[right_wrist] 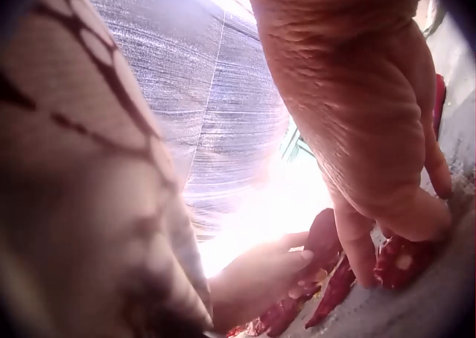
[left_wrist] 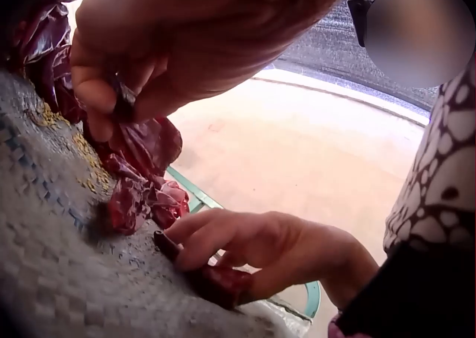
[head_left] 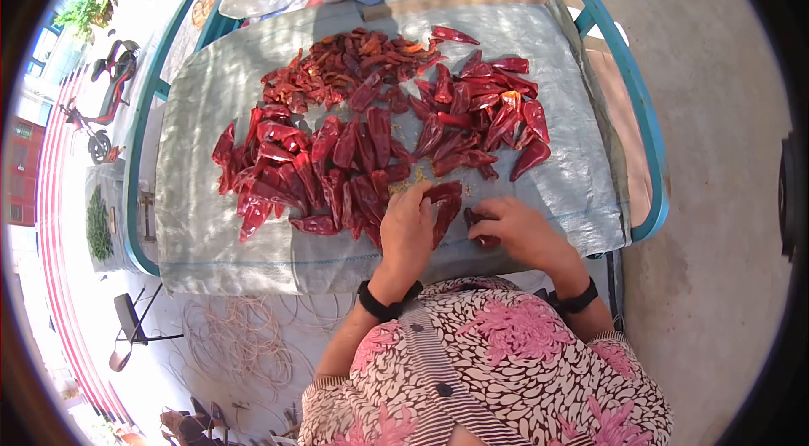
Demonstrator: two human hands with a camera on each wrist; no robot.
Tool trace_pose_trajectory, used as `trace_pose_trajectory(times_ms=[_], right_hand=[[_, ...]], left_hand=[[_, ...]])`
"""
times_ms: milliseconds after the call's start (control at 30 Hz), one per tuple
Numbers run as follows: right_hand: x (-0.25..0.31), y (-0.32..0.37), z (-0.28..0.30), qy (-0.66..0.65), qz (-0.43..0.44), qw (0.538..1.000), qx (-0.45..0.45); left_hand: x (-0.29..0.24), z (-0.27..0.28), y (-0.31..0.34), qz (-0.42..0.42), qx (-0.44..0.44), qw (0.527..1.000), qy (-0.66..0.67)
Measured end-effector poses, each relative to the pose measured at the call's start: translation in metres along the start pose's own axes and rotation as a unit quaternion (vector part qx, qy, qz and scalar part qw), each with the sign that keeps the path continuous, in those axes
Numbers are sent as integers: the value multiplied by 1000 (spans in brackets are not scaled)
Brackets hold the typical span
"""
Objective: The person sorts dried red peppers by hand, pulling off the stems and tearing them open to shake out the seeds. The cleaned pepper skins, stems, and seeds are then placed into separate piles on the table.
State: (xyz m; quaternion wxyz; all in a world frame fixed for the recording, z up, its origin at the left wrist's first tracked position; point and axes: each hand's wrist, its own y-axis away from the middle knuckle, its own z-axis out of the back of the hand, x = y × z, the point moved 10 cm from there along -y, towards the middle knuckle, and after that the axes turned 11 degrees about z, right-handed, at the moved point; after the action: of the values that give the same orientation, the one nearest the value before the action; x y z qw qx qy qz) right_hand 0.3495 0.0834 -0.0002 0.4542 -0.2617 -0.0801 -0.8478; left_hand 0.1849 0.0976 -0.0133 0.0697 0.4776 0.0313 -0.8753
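Below the pile of dried red peppers (head_left: 329, 151), my left hand (head_left: 407, 231) (left_wrist: 186, 40) bends over a red pepper (head_left: 448, 206). In the left wrist view its thumb and fingers pinch a dark piece at a pepper (left_wrist: 152, 144). To the right, my right hand (head_left: 527, 234) (left_wrist: 290, 241) (right_wrist: 364, 115) curls its fingers round a shorter dark red pepper (head_left: 480, 231) (left_wrist: 223, 282) (right_wrist: 401, 263), low over the woven sheet (head_left: 253, 265). The fingertips partly hide this pepper. The two hands are apart.
Whole peppers (head_left: 497, 101) lie at the right, and a heap of smaller, shrivelled pieces (head_left: 354, 58) at the back. Yellow seeds (left_wrist: 89, 159) are scattered on the sheet. A teal metal rail (head_left: 636, 101) curves around the sides.
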Motion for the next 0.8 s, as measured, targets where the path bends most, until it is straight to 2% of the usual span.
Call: trace_pose_trajectory(times_ms=[67,133,167,267,333,367,467,567,667,767,800], right_hand=[[-8,2,-7,9,-39,999,4],[-16,1,1,-83,-46,994,-53],[-20,-1,6,-128,-50,987,-82],[-42,0,20,-165,-217,960,-71],[-49,-5,34,-91,-246,960,-94],[-51,-9,41,-55,-259,959,-105],[-41,-34,59,-82,-254,944,-194],[-20,-71,40,-77,-80,982,-153],[-15,-98,12,-134,-96,984,-73],[-3,-111,2,-119,-18,986,-118],[2,-113,1,-112,11,985,-131]], left_hand=[[-6,6,-1,-27,-31,999,-26],[-14,15,-1,-59,-52,992,-102],[-7,22,-4,-34,-69,990,-119],[5,45,-10,19,-133,976,-172],[-1,62,-9,23,-191,959,-208],[5,63,-12,55,-190,953,-230],[14,54,-22,59,-144,941,-301],[3,54,-19,14,-157,947,-278],[2,52,-15,-34,-175,955,-236],[9,46,-12,-32,-116,981,-152],[13,49,-10,-6,-105,988,-113]])
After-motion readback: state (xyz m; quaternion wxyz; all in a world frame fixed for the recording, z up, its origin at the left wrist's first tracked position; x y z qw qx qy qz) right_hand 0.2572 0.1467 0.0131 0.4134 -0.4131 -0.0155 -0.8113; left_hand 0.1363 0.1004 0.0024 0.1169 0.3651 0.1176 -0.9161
